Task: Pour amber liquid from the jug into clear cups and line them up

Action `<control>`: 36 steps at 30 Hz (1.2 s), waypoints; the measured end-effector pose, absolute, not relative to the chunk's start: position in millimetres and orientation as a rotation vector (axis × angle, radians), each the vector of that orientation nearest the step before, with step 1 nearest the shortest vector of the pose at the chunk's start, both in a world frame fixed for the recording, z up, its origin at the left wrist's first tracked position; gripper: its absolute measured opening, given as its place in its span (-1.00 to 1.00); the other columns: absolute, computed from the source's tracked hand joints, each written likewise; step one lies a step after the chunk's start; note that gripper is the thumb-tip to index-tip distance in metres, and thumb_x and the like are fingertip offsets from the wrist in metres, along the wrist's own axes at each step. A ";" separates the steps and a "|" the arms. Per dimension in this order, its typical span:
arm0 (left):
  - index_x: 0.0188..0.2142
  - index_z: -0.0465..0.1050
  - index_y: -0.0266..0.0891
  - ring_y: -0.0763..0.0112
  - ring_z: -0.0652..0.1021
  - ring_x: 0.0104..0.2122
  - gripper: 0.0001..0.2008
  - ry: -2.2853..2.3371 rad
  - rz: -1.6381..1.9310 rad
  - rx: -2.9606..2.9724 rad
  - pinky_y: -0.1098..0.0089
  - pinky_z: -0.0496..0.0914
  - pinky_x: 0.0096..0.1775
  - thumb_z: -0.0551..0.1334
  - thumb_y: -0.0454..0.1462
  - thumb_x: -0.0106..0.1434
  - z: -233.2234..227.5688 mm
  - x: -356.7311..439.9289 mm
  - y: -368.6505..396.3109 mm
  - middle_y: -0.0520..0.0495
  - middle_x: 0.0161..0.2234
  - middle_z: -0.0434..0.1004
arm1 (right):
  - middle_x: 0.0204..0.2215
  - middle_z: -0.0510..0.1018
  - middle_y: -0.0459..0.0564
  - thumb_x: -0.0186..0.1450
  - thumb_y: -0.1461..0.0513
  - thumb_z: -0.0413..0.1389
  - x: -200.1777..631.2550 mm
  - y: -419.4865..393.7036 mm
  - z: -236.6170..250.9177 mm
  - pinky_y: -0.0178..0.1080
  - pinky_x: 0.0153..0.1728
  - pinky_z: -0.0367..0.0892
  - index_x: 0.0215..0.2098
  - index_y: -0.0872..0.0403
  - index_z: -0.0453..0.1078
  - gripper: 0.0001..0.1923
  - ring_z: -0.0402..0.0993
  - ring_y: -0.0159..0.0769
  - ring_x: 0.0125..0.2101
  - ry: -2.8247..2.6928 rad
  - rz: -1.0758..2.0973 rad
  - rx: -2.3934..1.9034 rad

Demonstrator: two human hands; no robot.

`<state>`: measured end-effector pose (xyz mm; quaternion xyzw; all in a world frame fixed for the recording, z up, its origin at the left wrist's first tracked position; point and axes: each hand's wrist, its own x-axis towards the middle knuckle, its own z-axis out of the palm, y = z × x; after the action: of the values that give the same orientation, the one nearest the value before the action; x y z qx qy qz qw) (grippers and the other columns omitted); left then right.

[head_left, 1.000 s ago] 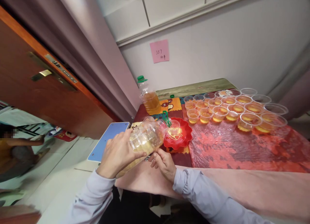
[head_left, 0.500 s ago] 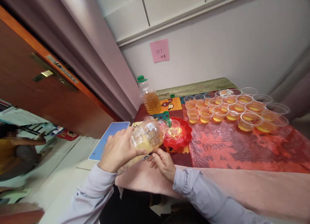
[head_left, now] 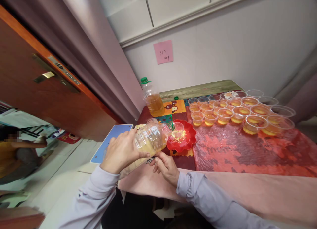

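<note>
My left hand [head_left: 121, 153] grips a clear plastic bottle [head_left: 151, 140] of yellow oil, tipped on its side with its mouth toward a small clear cup [head_left: 178, 126]. The cup stands on a red scalloped plate [head_left: 187, 141] with a gold pattern. Under the bottle's lower side, my right hand [head_left: 164, 166] supports it with the fingertips touching it. A green cap strap hangs at the bottle's mouth.
A second oil bottle [head_left: 152, 100] with a green cap stands upright at the back left. Several clear cups [head_left: 237, 112] with amber liquid sit in rows on red foil [head_left: 247, 149]. A blue tablet [head_left: 111, 141] lies at the table's left edge. A person sits on the floor at far left.
The bottle and both hands have barely shifted; the bottle stays tipped toward the cup on the red plate.
</note>
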<state>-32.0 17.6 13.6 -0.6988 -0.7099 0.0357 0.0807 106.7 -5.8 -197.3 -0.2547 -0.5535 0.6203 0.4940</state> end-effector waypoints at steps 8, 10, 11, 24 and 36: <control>0.10 0.53 -0.15 -0.31 0.64 -0.05 -0.12 -2.105 0.098 -2.090 0.01 0.45 -0.09 0.52 0.20 -0.16 12.3 -32.5 17.4 -0.31 -0.12 0.70 | -0.32 0.68 0.00 0.51 -0.13 -0.01 106.1 -6.4 -196.6 -0.32 -0.52 0.47 0.03 0.04 0.40 -0.54 0.61 -0.36 -0.53 -1.323 1.514 -0.619; 0.10 0.52 -0.14 -0.30 0.64 -0.05 -0.13 -2.113 0.126 -2.078 0.02 0.45 -0.08 0.52 0.20 -0.15 13.9 -31.0 17.9 -0.30 -0.12 0.70 | -0.32 0.68 0.00 0.51 -0.12 0.00 106.3 -6.2 -196.4 -0.31 -0.52 0.47 0.04 0.05 0.40 -0.55 0.61 -0.35 -0.53 -1.322 1.518 -0.614; 0.09 0.52 -0.13 -0.29 0.64 -0.04 -0.14 -2.115 0.139 -2.074 0.02 0.45 -0.09 0.51 0.21 -0.15 14.9 -30.1 18.1 -0.29 -0.11 0.70 | -0.31 0.68 0.01 0.51 -0.11 0.00 106.4 -6.1 -196.4 -0.31 -0.52 0.47 0.04 0.05 0.40 -0.55 0.61 -0.35 -0.53 -1.321 1.522 -0.612; 0.23 0.40 -0.18 -0.28 0.59 0.09 -0.14 -2.179 0.344 -2.086 -0.02 0.43 -0.04 0.43 0.18 0.03 29.6 -16.1 17.7 -0.35 0.06 0.65 | -0.33 0.68 0.03 0.47 -0.16 0.03 102.7 -6.3 -197.0 -0.35 -0.55 0.42 0.02 0.09 0.44 -0.48 0.58 -0.37 -0.55 -1.237 1.565 -0.593; 0.26 0.40 -0.11 -0.28 0.60 0.07 -0.09 -2.181 0.262 -2.088 -0.02 0.43 -0.04 0.44 0.19 -0.02 25.9 -21.9 19.7 -0.29 0.05 0.66 | -0.31 0.69 0.02 0.47 -0.14 0.07 102.9 -6.4 -195.6 -0.34 -0.54 0.42 0.06 0.08 0.43 -0.51 0.59 -0.37 -0.53 -1.239 1.566 -0.578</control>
<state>-21.9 19.7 25.9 -0.6880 -0.7184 0.0862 0.0555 102.9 -6.4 -195.6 -0.2396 -0.5138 0.6494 0.5070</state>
